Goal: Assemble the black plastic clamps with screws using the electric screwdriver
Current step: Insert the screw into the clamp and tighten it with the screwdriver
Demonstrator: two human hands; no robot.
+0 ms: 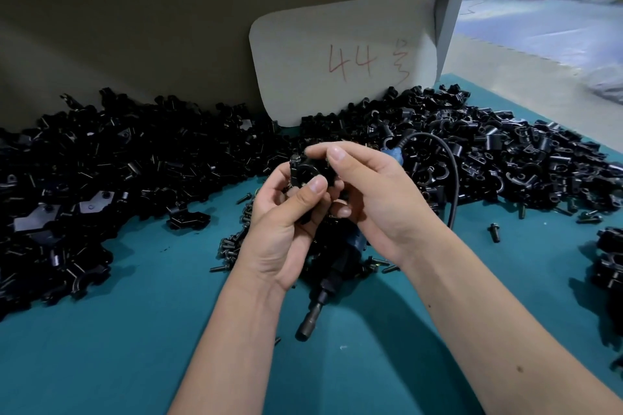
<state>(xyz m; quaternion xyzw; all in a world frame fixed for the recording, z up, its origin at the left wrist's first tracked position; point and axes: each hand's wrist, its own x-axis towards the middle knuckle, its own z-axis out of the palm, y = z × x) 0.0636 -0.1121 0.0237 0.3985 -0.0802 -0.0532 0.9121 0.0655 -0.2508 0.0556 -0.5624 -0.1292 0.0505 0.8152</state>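
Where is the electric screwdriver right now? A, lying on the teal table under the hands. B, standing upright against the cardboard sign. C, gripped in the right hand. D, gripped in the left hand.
A: the electric screwdriver lies on the teal table below the hands, its tip toward the camera, while the left hand and right hand both hold a black clamp.
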